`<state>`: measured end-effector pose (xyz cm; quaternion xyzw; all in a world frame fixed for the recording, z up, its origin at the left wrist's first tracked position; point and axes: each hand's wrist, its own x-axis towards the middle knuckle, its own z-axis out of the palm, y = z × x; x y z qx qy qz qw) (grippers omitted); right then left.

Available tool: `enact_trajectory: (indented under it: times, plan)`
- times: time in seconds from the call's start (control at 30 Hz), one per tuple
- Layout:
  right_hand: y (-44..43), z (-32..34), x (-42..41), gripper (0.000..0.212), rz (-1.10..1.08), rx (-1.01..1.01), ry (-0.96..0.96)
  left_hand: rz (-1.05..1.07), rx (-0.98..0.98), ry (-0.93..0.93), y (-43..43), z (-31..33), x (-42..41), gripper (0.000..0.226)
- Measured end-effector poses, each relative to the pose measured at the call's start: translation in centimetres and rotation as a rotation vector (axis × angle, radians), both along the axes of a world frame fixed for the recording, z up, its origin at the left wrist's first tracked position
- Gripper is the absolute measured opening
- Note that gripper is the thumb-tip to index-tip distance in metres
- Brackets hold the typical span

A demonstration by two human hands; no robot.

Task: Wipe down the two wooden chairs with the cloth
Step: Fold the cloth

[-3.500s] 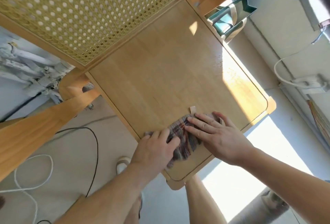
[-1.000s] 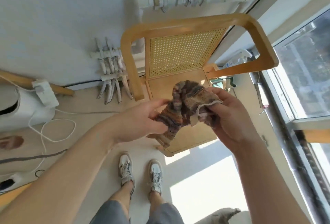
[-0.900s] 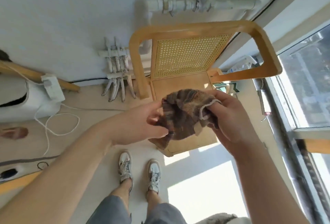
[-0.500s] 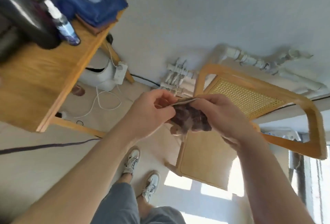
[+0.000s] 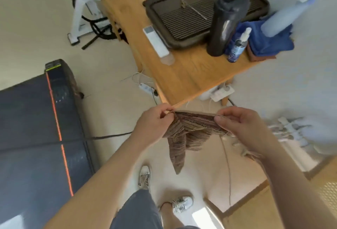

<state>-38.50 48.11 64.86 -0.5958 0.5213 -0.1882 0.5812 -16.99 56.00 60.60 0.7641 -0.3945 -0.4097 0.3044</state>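
Up in the air, well above the floor (image 5: 113,75), the striped brown cloth (image 5: 184,133) is stretched between both hands. The left hand (image 5: 155,124) pinches its top edge at the left end with thumb and fingertips closed on the fabric; the right hand (image 5: 242,126) pinches the same edge at the right end, fingers curled over it. Between the two grips the top edge runs nearly level, and the rest of the cloth hangs down in folds to a point, with a loose thread trailing below it.

Beyond the hands stands a wooden desk (image 5: 184,75), its near corner just past the left hand. On it lies a dark slatted tray (image 5: 184,18) toward the far side, with a white remote (image 5: 156,41) touching the tray's left edge. A tall black bottle (image 5: 226,22) with a red top stands at the tray's near right corner, a small spray bottle (image 5: 238,46) just beside it, and a blue towel (image 5: 269,40) at the desk's right edge.

A chair (image 5: 324,190) shows only partly at the lower right, its cane panel blurred. Two white shoes (image 5: 144,177) stand on the floor below the cloth. A dark treadmill (image 5: 36,128) fills the left side
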Motion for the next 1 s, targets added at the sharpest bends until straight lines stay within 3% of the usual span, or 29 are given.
enact_trajectory:
  times: [0.07, 0.2, 0.37, 0.5, 0.67, 0.83, 1.0]
  plan:
    - [0.3, -0.6, 4.0, 0.012, 0.094, -0.026, -0.003, 0.079, 0.055, -0.134, 1.5, -0.3, 4.1, 0.015]
    - [1.4, -1.4, 13.1, 0.016, 0.186, -0.07, -0.001, 0.51, -0.004, 0.175, 3.8, 0.0, 10.7, 0.021]
    - [2.4, -3.1, 23.9, 0.015, 0.099, 0.029, -0.089, 0.718, -0.179, 0.314, 4.5, 0.4, 17.0, 0.016]
    - [2.3, -4.2, 32.1, 0.012, 0.04, 0.232, -0.159, 0.679, -0.2, 0.392, 2.8, -0.3, 21.6, 0.014]
    - [0.9, -5.1, 39.3, 0.031, 0.01, 0.414, -0.282, 0.602, -0.156, 0.405, -0.2, -1.9, 27.3, 0.02]
    - [-1.3, -6.8, 43.0, 0.058, 0.236, 0.302, -0.244, 0.532, -0.084, 0.523, -2.1, -2.6, 32.4, 0.037]
    - [-4.4, -9.7, 46.2, 0.042, 0.271, 0.052, -0.08, 0.411, -0.019, 0.507, -4.8, -4.0, 35.8, 0.057]
